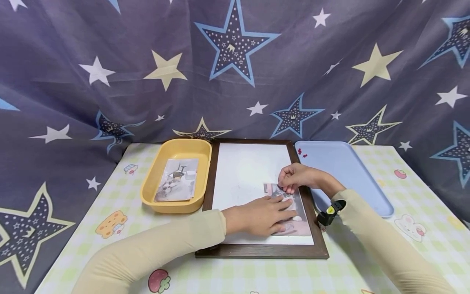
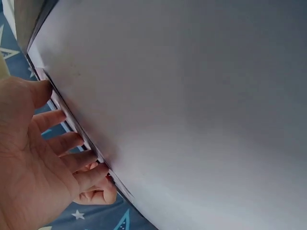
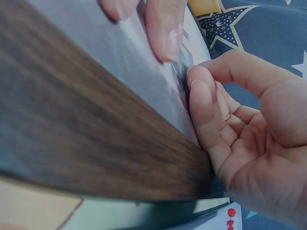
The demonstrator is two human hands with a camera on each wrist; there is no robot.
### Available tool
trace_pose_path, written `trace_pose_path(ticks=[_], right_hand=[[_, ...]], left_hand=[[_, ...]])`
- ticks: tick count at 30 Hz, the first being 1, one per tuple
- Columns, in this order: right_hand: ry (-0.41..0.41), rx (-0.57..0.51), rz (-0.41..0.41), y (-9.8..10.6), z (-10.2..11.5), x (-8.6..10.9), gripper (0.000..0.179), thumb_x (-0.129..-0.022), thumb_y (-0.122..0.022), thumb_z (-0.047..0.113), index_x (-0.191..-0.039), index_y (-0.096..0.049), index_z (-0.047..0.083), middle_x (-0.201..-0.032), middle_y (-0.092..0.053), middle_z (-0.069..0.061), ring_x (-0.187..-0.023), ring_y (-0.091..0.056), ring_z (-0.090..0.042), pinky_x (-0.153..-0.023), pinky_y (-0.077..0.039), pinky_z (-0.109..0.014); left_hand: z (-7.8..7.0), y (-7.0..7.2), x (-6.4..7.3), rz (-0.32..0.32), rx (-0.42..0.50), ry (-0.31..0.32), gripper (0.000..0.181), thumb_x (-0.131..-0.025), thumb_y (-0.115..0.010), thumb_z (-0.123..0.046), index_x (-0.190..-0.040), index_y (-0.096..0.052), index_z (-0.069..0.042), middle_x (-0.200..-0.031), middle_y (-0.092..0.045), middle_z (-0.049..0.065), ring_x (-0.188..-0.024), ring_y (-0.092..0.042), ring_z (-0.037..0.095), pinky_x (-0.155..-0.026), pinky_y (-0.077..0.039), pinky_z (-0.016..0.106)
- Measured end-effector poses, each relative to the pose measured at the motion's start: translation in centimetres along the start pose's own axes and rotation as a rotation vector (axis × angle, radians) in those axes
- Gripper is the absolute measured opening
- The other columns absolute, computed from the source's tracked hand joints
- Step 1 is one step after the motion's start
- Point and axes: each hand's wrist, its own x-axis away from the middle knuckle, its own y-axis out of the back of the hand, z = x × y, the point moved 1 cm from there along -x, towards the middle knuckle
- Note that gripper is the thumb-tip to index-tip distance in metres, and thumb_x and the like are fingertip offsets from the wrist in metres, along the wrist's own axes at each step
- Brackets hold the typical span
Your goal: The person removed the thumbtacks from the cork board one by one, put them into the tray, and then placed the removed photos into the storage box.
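Observation:
A printed photo point(image 1: 302, 220) lies on the white board point(image 1: 253, 167) inside a dark wooden frame point(image 1: 262, 252), towards its lower right. My left hand point(image 1: 262, 216) rests flat on the photo with fingers spread. In the left wrist view the left hand point(image 2: 53, 153) touches it with straight fingertips. At the photo's upper edge is my right hand point(image 1: 299, 178), fingers curled and thumb and index fingertips close together. The right wrist view has the right hand point(image 3: 249, 129) touching the photo surface; whether something small sits between those fingertips is hidden.
Left of the frame stands a yellow tray point(image 1: 147, 196) holding a stack of photos point(image 1: 177, 183). On the right lies a blue tray point(image 1: 352, 171) with several small red pieces point(image 1: 300, 152), shaped like push pins, near its far left corner. A star-printed curtain point(image 1: 235, 102) hangs behind the table.

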Motion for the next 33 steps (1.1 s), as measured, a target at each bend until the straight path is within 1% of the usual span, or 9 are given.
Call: trace_pose_path(ticks=[6,14,21,27,33], right_hand=[[-0.005,0.004,-0.002,-0.11,0.02,-0.26,0.004,-0.095,-0.063,0.004,-0.092,-0.064,0.001,-0.074,-0.065,0.0,-0.065,-0.063,-0.008,-0.059,-0.054,-0.02],[-0.023,0.012,-0.002,-0.08,0.34,-0.27,0.007,-0.095,-0.062,0.005,-0.093,-0.065,-0.001,-0.072,-0.065,-0.001,-0.064,-0.062,-0.009,-0.059,-0.054,-0.021],[-0.044,0.008,-0.015,-0.06,0.08,-0.48,0.007,-0.095,-0.063,0.006,-0.092,-0.066,0.0,-0.071,-0.065,-0.001,-0.063,-0.062,-0.009,-0.058,-0.054,-0.02],[-0.043,0.007,-0.014,-0.14,0.15,-0.46,0.007,-0.095,-0.063,0.005,-0.091,-0.066,0.0,-0.07,-0.065,-0.001,-0.062,-0.062,-0.009,-0.058,-0.054,-0.021],[-0.038,0.015,-0.026,-0.14,0.26,-0.37,0.008,-0.094,-0.063,0.006,-0.091,-0.066,0.0,-0.07,-0.065,-0.001,-0.062,-0.061,-0.009,-0.058,-0.054,-0.021]], left_hand=[[0.01,-0.04,-0.12,0.007,-0.006,0.009,0.054,-0.11,-0.036,-0.041,-0.162,-0.031,-0.026,-0.17,-0.025,0.007,-0.157,-0.024,0.03,-0.124,-0.032,0.045],[0.04,0.03,-0.19,0.009,-0.008,0.01,0.054,-0.11,-0.037,-0.041,-0.162,-0.031,-0.026,-0.17,-0.025,0.006,-0.156,-0.025,0.029,-0.124,-0.033,0.045],[-0.04,0.09,-0.24,0.022,-0.011,0.011,0.054,-0.11,-0.036,-0.042,-0.162,-0.03,-0.027,-0.17,-0.025,0.006,-0.156,-0.025,0.028,-0.124,-0.033,0.045],[-0.14,0.17,-0.23,0.026,-0.02,0.016,0.054,-0.11,-0.036,-0.042,-0.162,-0.03,-0.027,-0.17,-0.025,0.006,-0.157,-0.025,0.028,-0.124,-0.033,0.044],[-0.16,0.43,-0.09,0.044,-0.011,0.022,0.055,-0.11,-0.036,-0.043,-0.162,-0.029,-0.028,-0.17,-0.023,0.005,-0.157,-0.023,0.029,-0.124,-0.033,0.045]])
